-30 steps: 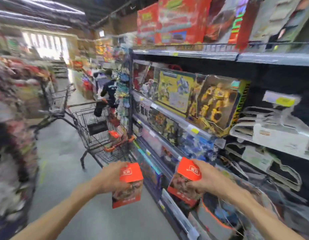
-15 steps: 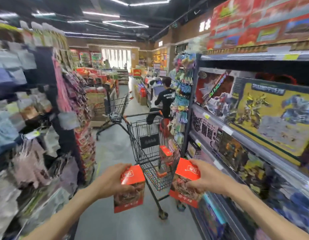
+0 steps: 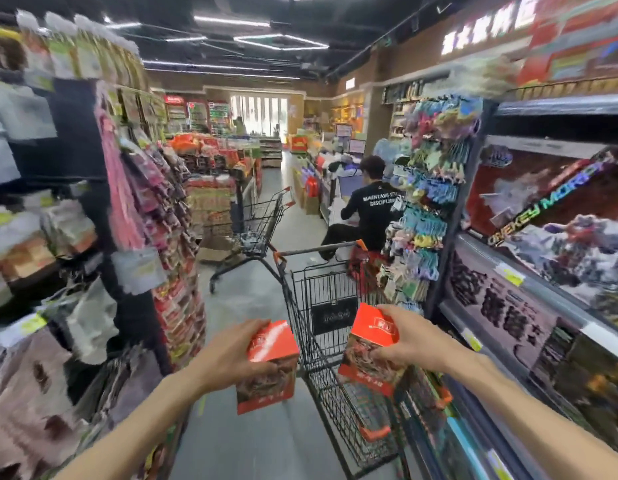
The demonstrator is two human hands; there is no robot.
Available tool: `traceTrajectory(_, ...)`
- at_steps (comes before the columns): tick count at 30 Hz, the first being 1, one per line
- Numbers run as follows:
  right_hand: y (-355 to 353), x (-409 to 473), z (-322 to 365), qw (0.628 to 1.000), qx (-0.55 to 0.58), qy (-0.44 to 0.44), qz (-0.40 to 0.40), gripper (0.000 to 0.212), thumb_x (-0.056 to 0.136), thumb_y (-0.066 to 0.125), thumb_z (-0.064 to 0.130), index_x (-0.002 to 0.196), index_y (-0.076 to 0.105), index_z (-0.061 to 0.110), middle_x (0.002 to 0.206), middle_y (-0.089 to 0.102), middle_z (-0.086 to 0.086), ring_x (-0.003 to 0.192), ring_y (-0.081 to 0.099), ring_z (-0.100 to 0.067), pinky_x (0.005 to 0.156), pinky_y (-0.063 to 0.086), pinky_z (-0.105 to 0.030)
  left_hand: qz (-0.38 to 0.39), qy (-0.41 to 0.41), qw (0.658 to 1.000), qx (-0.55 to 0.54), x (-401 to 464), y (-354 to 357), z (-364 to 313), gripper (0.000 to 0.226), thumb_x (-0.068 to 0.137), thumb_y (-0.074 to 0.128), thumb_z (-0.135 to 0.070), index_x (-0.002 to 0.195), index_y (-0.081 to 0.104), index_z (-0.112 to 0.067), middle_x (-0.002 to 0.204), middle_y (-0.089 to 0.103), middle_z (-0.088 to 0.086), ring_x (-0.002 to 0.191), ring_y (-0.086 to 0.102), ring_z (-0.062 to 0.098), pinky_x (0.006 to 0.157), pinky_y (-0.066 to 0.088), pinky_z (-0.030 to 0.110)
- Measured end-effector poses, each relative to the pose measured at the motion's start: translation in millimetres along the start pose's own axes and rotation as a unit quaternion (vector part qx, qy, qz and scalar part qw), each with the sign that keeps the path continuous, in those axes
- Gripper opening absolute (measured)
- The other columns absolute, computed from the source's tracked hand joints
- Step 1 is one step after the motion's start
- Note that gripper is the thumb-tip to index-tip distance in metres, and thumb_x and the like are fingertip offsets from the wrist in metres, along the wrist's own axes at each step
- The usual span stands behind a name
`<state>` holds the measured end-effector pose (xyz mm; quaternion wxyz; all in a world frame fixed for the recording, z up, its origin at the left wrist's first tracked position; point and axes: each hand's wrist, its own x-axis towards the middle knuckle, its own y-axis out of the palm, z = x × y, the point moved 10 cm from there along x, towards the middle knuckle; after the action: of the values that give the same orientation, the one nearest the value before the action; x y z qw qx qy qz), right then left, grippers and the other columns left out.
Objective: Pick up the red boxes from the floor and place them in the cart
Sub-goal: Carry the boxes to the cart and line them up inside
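The cart (image 3: 335, 344) now sits closer, at 12 o'clock from both hands. The left hand (image 3: 228, 355) grips 1 red box (image 3: 269, 368), the right hand (image 3: 409, 341) another red box (image 3: 371, 351), over the basket's rim. A shopper's (image 3: 371, 209) black shirt reads "MAINTAIN".

Both hands, left (image 3: 228, 355) and right (image 3: 409, 341), hold 2 red boxes (image 3: 269, 368) before the cart (image 3: 332, 306).

Cart (image 3: 338, 358) inside hidden; shelves (image 3: 543, 271) blurred.
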<state>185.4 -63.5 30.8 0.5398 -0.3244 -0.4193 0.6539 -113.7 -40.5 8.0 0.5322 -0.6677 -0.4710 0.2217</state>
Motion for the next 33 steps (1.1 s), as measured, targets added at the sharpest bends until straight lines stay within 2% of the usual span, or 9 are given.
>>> traceTrajectory(5, 2, 99, -44, 0.997, 0.05, 0.066, -0.01, 0.076, 0.067, 0.087, 0.051, 0.128, 0.046, 0.034, 0.103, 0.064, 0.005, 0.077, 0.067, -0.008, 0.067, 0.058, -0.03, 0.041, 0.054, 0.997, 0.031, 132, 13, 62, 0.098, 0.064, 0.061, -0.079, 0.145, 0.039, -0.027, 0.133, 0.057, -0.004, 0.115, 0.053, 0.012, 0.096, 0.043, 0.028)
traceTrajectory(9, -12, 142, -89, 0.992, 0.033, 0.12, -0.038, 0.079, 0.066, 0.085, 0.055, 0.13, 0.044, 0.035, 0.105, 0.061, 0.01, 0.081, 0.066, -0.006, 0.069, 0.058, -0.031, 0.071, 0.12, 0.989, 0.044, 232, 33, 67, 0.093, 0.071, 0.067, -0.07, 0.146, 0.039, -0.024, 0.134, 0.055, -0.004, 0.115, 0.053, 0.014, 0.091, 0.039, 0.024)
traceTrajectory(12, -21, 163, -125, 0.985, 0.023, 0.162, -0.062, 0.065, 0.067, 0.084, 0.049, 0.118, 0.048, 0.035, 0.098, 0.062, 0.007, 0.074, 0.065, -0.008, 0.064, 0.057, -0.034, 0.098, 0.179, 0.978, 0.048, 298, 63, 56, 0.094, 0.07, 0.065, -0.072, 0.144, 0.04, -0.021, 0.135, 0.055, 0.0, 0.118, 0.053, 0.016, 0.098, 0.039, 0.027)
traceTrajectory(21, -5, 202, -281, 0.95, -0.034, 0.288, -0.117, 0.066, 0.062, 0.075, 0.069, 0.113, 0.047, 0.037, 0.097, 0.056, 0.015, 0.085, 0.057, -0.011, 0.072, 0.05, -0.035, 0.184, 0.296, 0.937, 0.032, 461, 209, -5, 0.099, 0.069, 0.061, -0.08, 0.149, 0.027, -0.031, 0.144, 0.046, -0.005, 0.132, 0.042, 0.017, 0.112, 0.027, 0.043)
traceTrajectory(25, 24, 206, -332, 0.929, -0.043, 0.353, -0.105, 0.083, 0.065, 0.076, 0.062, 0.134, 0.044, 0.03, 0.108, 0.053, 0.007, 0.099, 0.054, -0.018, 0.08, 0.047, -0.036, 0.22, 0.358, 0.907, 0.032, 501, 275, -34, 0.097, 0.067, 0.064, -0.075, 0.146, 0.033, -0.028, 0.139, 0.047, -0.006, 0.131, 0.041, 0.017, 0.104, 0.024, 0.037)
traceTrajectory(27, 39, 204, -354, 0.915, -0.036, 0.39, -0.098, 0.093, 0.064, 0.075, 0.062, 0.142, 0.039, 0.026, 0.118, 0.055, 0.001, 0.108, 0.054, -0.023, 0.088, 0.047, -0.039, 0.233, 0.383, 0.894, 0.024, 517, 309, -48, 0.1, 0.065, 0.052, -0.086, 0.144, 0.039, -0.026, 0.137, 0.049, -0.004, 0.129, 0.043, 0.021, 0.102, 0.025, 0.038)
traceTrajectory(30, 69, 191, -383, 0.89, -0.035, 0.447, -0.082, 0.103, 0.063, 0.061, 0.078, 0.148, 0.036, 0.025, 0.131, 0.055, 0.001, 0.118, 0.051, -0.024, 0.098, 0.045, -0.04, 0.245, 0.422, 0.873, -0.02, 526, 352, -70, 0.129, 0.05, 0.014, -0.105, 0.145, 0.039, -0.021, 0.139, 0.05, -0.003, 0.13, 0.045, 0.021, 0.107, 0.027, 0.04)
traceTrajectory(32, 91, 181, -399, 0.872, -0.026, 0.482, -0.087, 0.105, 0.064, 0.058, 0.083, 0.15, 0.035, 0.027, 0.136, 0.051, 0.006, 0.124, 0.046, -0.021, 0.101, 0.041, -0.036, 0.271, 0.429, 0.861, -0.033, 532, 380, -83, 0.135, 0.046, 0.006, -0.103, 0.151, 0.03, -0.022, 0.148, 0.043, -0.005, 0.136, 0.039, 0.018, 0.115, 0.02, 0.039)
traceTrajectory(33, 100, 178, -406, 0.865, -0.023, 0.494, -0.087, 0.105, 0.066, 0.058, 0.083, 0.151, 0.032, 0.027, 0.139, 0.049, 0.007, 0.125, 0.043, -0.019, 0.102, 0.039, -0.035, 0.287, 0.432, 0.855, -0.035, 535, 399, -88, 0.132, 0.048, 0.011, -0.101, 0.152, 0.027, -0.022, 0.15, 0.041, -0.005, 0.138, 0.036, 0.017, 0.117, 0.018, 0.038)
